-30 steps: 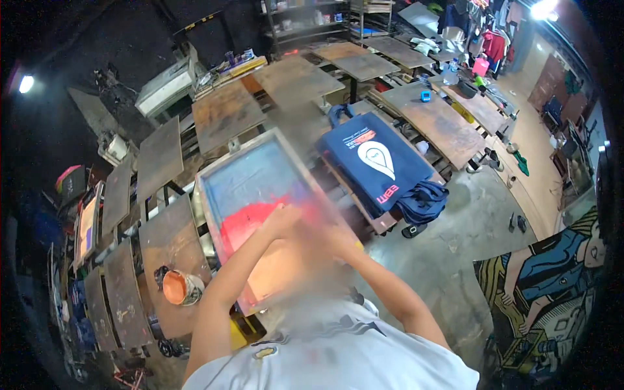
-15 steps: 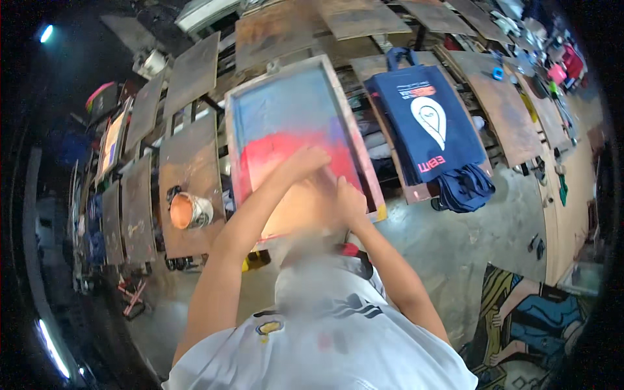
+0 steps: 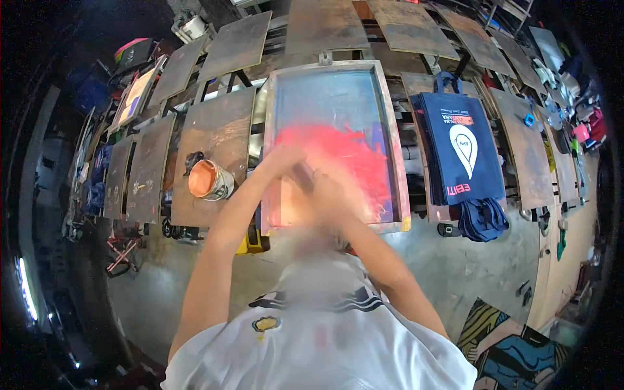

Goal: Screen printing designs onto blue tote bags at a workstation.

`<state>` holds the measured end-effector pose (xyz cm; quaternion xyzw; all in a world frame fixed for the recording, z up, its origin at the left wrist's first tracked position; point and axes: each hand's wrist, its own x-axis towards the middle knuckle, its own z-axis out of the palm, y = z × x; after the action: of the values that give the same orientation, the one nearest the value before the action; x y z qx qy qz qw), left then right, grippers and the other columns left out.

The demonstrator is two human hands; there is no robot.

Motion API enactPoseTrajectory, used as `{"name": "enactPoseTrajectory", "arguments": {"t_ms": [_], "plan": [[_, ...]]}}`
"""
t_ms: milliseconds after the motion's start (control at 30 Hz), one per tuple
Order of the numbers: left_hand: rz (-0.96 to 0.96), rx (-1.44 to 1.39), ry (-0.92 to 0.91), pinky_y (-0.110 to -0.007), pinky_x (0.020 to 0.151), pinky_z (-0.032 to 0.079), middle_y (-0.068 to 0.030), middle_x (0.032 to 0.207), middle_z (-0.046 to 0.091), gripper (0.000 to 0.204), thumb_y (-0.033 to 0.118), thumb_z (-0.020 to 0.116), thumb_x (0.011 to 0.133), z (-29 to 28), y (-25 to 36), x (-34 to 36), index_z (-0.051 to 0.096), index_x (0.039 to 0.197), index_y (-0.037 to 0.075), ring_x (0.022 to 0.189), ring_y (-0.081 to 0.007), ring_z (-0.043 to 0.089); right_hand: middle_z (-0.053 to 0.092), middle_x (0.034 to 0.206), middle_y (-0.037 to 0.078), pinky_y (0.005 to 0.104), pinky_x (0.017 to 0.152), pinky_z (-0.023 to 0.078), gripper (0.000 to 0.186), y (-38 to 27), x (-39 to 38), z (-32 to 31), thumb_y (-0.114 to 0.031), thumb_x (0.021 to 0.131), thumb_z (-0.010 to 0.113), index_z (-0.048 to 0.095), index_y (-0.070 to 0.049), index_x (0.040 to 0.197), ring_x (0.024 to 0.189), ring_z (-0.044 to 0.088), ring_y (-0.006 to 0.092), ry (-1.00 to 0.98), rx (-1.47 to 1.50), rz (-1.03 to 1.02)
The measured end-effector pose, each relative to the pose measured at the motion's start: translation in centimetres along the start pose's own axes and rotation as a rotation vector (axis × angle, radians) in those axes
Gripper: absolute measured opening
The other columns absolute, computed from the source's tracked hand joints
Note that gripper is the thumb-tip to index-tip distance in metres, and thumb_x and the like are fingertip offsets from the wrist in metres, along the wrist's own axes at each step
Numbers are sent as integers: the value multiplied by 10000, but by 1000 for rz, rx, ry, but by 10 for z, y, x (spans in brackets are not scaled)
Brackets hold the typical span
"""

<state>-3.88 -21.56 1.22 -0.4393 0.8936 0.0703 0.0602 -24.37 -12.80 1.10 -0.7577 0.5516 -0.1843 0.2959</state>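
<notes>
A wooden-framed printing screen (image 3: 389, 136) lies in front of me, its blue-grey mesh smeared with red ink (image 3: 338, 146). Both my hands are over the left part of its near half. Between them is a brownish squeegee (image 3: 302, 175), partly hidden by my fingers and blurred. My left hand (image 3: 287, 160) is closed at its far side. On its near side my right hand (image 3: 328, 198) is closed too. Orange-peach colour shows on the mesh below my left hand.
Left of the screen, a bucket of orange ink (image 3: 211, 181) stands on a brown board (image 3: 214, 123). Printed navy tote bags (image 3: 458, 146) lie on a board to the right, one bunched over its near edge. More boards (image 3: 325, 26) line the far side.
My hands and the squeegee have moved left across the screen. More red now shows on the mesh's right side. The whole view has turned, so the table appears straighter and shifted right.
</notes>
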Motion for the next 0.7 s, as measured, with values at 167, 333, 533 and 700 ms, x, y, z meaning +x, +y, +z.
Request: {"name": "enactPoseTrajectory", "arguments": {"t_ms": [167,333,533,700], "plan": [[74,-145,-68,-476,933,438,-60,1123,627,562,319,900,614,-10,35,48,600,1058,149,1145,-283,572,701,955,239,519,760,562,324,30,3,-53,-249,852,703,568,-24,1042,902,701,428,-89,-211,119],[287,-53,155,-458,929,435,-24,1104,625,588,336,917,585,7,95,104,598,1051,170,1147,-246,566,699,907,268,531,765,552,396,96,-35,-96,-315,845,726,555,-11,1033,862,685,470,-47,-240,157],[458,3,285,-445,886,430,46,1040,602,546,294,905,582,22,105,123,590,1017,200,1119,-166,557,675,896,287,551,736,534,464,89,-65,-60,-307,808,785,501,-12,1026,868,671,478,105,-202,329],[372,-14,418,-445,889,419,45,1028,589,551,260,901,564,28,37,98,587,1013,201,1105,-170,549,674,839,277,589,693,507,473,50,-13,-17,-332,811,782,511,-26,1050,821,660,492,134,-234,343]]}}
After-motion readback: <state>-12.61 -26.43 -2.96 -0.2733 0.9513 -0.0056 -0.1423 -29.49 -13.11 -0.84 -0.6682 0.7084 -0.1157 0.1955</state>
